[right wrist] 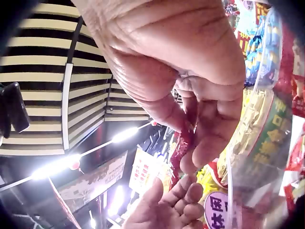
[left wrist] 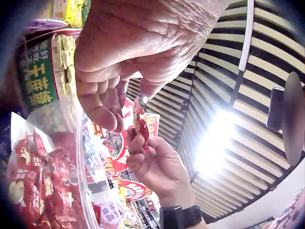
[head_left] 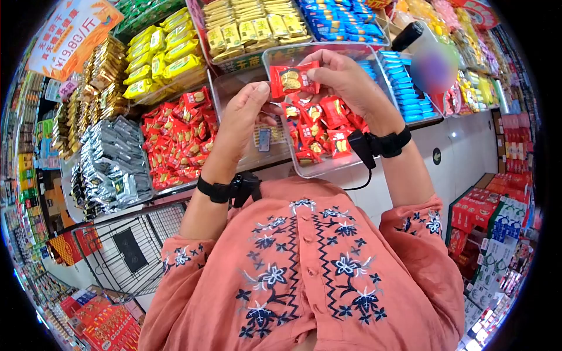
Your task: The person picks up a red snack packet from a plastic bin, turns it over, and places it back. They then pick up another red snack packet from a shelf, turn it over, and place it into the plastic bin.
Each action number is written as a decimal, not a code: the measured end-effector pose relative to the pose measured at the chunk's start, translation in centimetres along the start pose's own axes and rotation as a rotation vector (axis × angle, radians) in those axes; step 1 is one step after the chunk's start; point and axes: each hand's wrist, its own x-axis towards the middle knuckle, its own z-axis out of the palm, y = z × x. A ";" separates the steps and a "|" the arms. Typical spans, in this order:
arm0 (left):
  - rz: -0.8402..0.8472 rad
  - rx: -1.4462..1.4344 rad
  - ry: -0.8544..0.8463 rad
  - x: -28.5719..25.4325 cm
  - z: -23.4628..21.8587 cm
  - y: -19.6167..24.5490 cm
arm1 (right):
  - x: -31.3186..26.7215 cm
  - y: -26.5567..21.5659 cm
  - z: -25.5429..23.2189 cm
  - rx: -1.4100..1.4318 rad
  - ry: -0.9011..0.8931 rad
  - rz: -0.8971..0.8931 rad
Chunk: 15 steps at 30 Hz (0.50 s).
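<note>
A small red packet [head_left: 293, 81] with a picture of yellow-brown pieces is pinched at its right end by the right hand [head_left: 345, 82], over a clear bin [head_left: 298, 167] of similar red packets. At the packet's left end, the left hand [head_left: 243, 114] has its thumb tip close to the edge, its fingers loosely bent below. In the left wrist view the packet [left wrist: 141, 125] stands edge-on in the right hand [left wrist: 159, 169], with a gap between the left hand's thumb and fingers. The right wrist view has the packet [right wrist: 178, 155] between thumb and fingers; contact with the left hand [right wrist: 164, 207] is unclear.
Another bin of red packets [head_left: 178, 140] is at the left, beside silver packets [head_left: 111, 158]. Yellow packets [head_left: 164, 55] and blue packets [head_left: 345, 20] fill bins behind. A wire shopping cart [head_left: 132, 251] stands at lower left; stacked red boxes [head_left: 474, 207] are at the right.
</note>
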 end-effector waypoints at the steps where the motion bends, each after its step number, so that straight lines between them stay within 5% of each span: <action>1: 0.002 -0.006 0.003 -0.2 -0.4 0.1 | 0.3 0.4 0.6 0.021 -0.001 0.002; 15: 0.091 -0.076 0.177 -3.3 -6.6 0.1 | 3.1 1.0 9.9 0.028 0.076 0.022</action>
